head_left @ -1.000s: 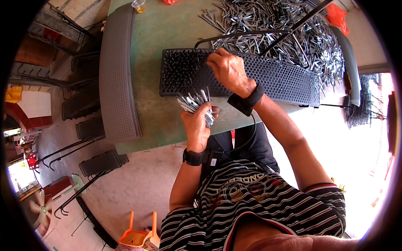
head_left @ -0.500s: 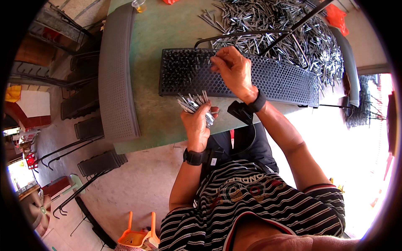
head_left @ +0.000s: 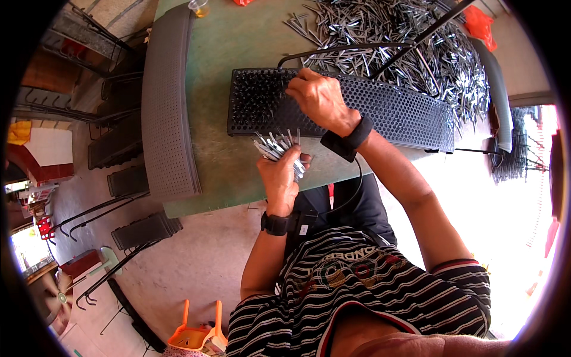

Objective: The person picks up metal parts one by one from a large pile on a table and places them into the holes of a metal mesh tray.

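A long black panel full of round holes (head_left: 398, 116) lies across the table in front of me. Its left end bristles with short dark strips (head_left: 256, 98) standing in the holes. My right hand (head_left: 321, 101) is over the panel at the border of that filled part, its fingers pinched together. Whether a strip sits between those fingertips is hidden by the hand. Just off the panel's near edge, my left hand (head_left: 281, 178) is closed round a bundle of thin metal strips (head_left: 275, 146), their ends fanning out above the thumb.
A big heap of loose strips (head_left: 410, 53) covers the far right of the green table (head_left: 223, 41). A bent black metal rod (head_left: 351, 47) crosses over the panel's far side. At left lies a grey perforated sheet (head_left: 169, 107). An orange plastic chair (head_left: 189, 336) stands behind on the floor.
My right hand has moved slightly left and down onto the panel, its fingers now lower against the standing strips. My left hand keeps the bundle in nearly the same place.
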A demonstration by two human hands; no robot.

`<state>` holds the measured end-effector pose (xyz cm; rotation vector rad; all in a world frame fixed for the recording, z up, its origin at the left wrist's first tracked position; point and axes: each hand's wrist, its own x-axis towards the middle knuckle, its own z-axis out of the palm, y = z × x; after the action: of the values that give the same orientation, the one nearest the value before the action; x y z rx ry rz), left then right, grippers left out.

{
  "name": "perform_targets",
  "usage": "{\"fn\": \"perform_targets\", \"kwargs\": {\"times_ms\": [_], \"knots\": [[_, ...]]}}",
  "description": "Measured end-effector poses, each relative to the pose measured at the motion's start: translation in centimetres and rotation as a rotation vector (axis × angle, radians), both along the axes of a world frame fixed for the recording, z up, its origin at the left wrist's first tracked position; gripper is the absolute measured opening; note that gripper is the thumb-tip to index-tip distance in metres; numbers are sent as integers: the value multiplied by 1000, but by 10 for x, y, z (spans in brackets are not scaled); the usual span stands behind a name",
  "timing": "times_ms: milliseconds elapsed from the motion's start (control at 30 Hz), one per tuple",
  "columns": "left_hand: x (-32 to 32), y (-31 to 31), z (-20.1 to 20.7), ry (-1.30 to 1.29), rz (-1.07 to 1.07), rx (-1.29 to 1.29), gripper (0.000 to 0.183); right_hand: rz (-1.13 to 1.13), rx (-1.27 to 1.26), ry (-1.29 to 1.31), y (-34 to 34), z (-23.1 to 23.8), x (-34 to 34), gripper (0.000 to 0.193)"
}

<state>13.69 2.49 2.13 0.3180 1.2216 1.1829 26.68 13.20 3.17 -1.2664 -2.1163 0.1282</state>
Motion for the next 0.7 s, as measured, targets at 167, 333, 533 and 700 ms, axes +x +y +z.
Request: {"fn": "perform_targets", "kwargs": {"times_ms": [167, 333, 533, 700], "knots": [[0, -2, -3, -2, -84, 66, 9, 461, -581, 218, -15, 5, 6, 16], [0, -3, -4, -49, -123, 48, 12, 59, -564, 404, -20, 3, 11, 10], [0, -5, -13, -79, -43, 24, 8, -32, -118, 447, -17, -1, 0, 9], [-3, -3, -7, -67, -8, 18, 8, 0, -60, 372, -15, -5, -6, 9]]}}
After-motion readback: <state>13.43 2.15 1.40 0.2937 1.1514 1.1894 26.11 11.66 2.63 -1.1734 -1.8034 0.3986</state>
